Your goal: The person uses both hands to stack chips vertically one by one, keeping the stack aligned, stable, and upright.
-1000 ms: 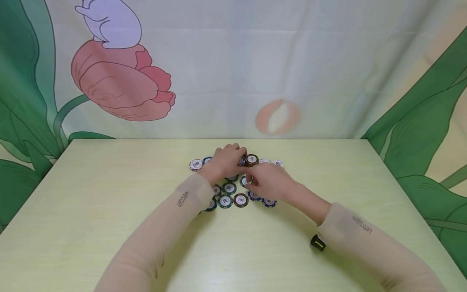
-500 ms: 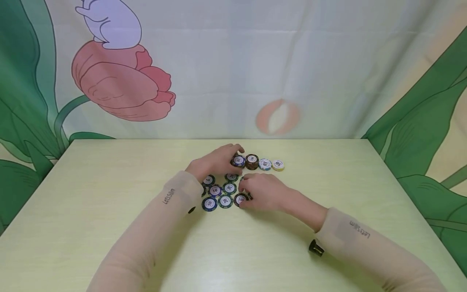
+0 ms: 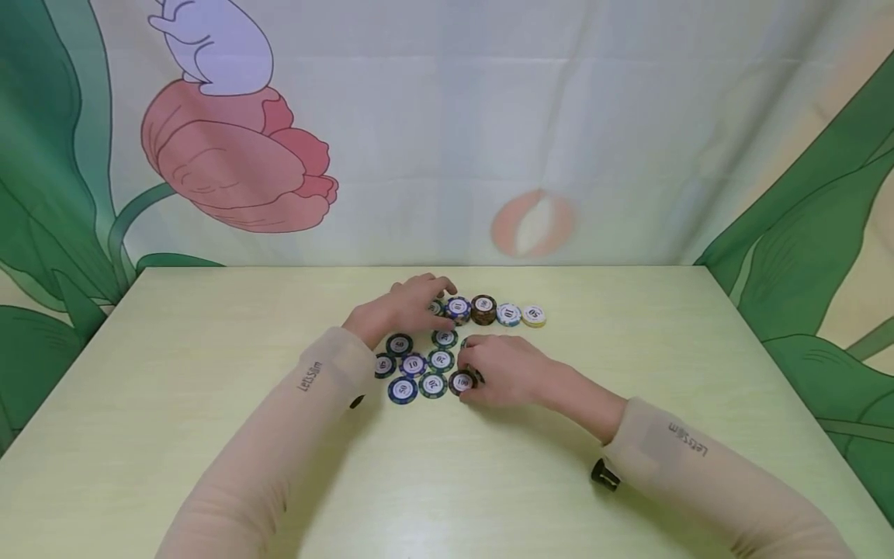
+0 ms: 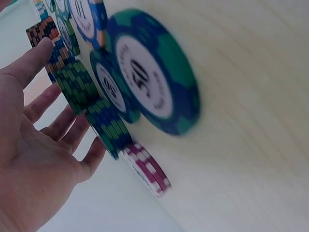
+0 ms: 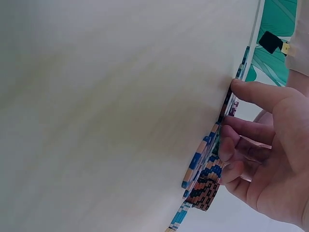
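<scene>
Poker chips cover the middle of the table. My left hand (image 3: 401,307) is at the back row, fingers spread behind a green stack (image 4: 76,87) and a blue-and-green stack (image 4: 108,128). Its thumb is near the blue stack (image 3: 458,309). Its fingers are loosely bent and grip no chip. At the front of the loose chips, my right hand (image 3: 508,369) pinches the edges of a dark 100 chip (image 3: 462,382) flat on the table, thumb on the near side and index finger beyond. The right palm hides several chips, with blue-and-orange ones (image 5: 198,159) showing in the right wrist view.
A brown stack (image 3: 483,309), a light-blue stack (image 3: 508,314) and a yellow-edged stack (image 3: 534,315) continue the back row rightward. Several loose chips, including a 50 chip (image 3: 402,390) and a 20 chip (image 3: 433,385), lie between the hands. A purple-and-white stack (image 4: 147,169) stands at the row's left end.
My left hand has moved left along the back row, uncovering the blue stack. My right hand came down toward the front onto the 100 chip and has stayed there since.
</scene>
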Available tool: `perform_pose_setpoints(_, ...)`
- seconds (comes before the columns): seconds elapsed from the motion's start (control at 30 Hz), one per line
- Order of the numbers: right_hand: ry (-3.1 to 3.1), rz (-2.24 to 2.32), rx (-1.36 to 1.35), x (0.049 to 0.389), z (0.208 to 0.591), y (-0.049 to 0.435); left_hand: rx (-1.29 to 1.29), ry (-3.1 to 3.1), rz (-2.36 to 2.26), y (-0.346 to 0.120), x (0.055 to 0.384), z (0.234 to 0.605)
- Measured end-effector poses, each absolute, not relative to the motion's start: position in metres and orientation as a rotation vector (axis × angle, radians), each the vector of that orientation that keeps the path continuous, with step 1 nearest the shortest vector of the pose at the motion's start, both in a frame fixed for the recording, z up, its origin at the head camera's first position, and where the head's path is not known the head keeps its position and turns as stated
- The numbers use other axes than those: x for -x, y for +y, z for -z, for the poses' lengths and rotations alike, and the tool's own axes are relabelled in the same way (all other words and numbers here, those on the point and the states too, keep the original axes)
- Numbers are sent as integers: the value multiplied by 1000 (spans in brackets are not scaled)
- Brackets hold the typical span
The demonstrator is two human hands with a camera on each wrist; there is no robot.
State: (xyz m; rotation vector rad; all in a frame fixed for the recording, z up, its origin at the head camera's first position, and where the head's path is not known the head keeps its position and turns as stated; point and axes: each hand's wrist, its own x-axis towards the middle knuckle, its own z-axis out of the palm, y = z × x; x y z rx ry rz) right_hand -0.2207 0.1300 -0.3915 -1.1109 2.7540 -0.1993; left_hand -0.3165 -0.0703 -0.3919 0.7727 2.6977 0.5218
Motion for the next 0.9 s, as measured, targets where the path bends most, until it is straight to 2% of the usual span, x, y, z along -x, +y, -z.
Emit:
perform_pose_setpoints(0.47, 2759, 169, 1145, 220, 393, 134, -828, 2749, -434, -44, 310, 394)
perform_pose_setpoints(0.9, 2887, 375, 1025, 242, 378, 159, -799, 2808, -344, -35, 310, 397)
